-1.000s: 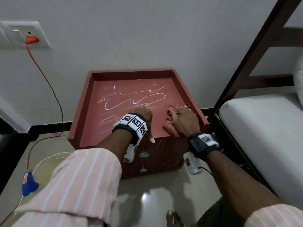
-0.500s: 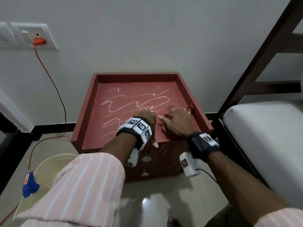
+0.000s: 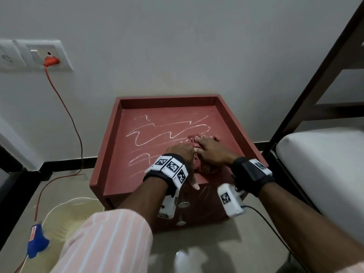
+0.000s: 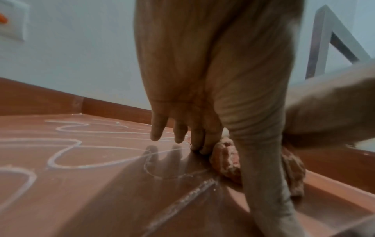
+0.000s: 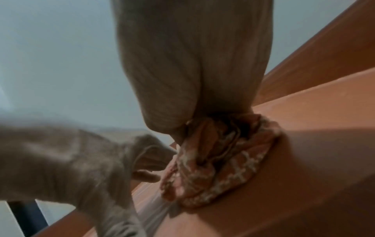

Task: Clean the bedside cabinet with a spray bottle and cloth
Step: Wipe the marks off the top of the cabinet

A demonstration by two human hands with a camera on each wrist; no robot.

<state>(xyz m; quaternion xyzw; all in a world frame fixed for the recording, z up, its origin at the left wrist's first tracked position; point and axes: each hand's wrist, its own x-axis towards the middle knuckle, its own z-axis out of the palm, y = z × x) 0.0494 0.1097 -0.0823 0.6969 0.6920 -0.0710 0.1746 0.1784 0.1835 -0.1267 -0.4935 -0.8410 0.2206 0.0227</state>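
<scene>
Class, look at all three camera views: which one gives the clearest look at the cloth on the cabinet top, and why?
The right wrist view: the cloth fills mid-frame, bunched under the right hand, its white pattern visible. The left wrist view shows only a blurred crumple beside the left hand. In the head view both hands mostly hide it.

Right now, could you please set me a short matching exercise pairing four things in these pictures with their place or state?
Things:
1. cloth
2. white squiggly lines
3. orange plug
4. blue tool

Places or states:
A. lying on the floor
B. in the wall socket
C. bunched under the right hand
D. drawn across the cabinet top

Pairs: 1-C, 2-D, 3-B, 4-A
</scene>
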